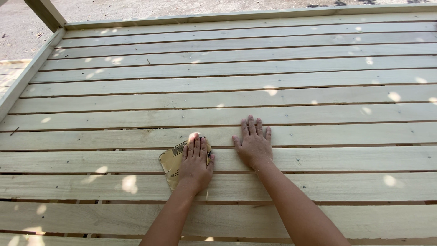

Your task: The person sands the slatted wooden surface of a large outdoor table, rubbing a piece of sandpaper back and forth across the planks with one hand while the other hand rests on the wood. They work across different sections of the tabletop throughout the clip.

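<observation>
Pressing flat, the left hand (195, 163) covers a tan, creased sheet of sandpaper (171, 162) whose corner sticks out leftward; the right hand (253, 145) lies open, empty, just beside, on pale wooden slats (318, 95).

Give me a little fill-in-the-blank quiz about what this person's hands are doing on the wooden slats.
1. The left hand presses flat on a sheet of ____.
2. The right hand lies flat on the bare wooden slats, holding ____.
3. Both hands rest with their palms facing ____.
4. The sheet lies to the ____ of the right hand.

Missing words: sandpaper; nothing; down; left
</observation>
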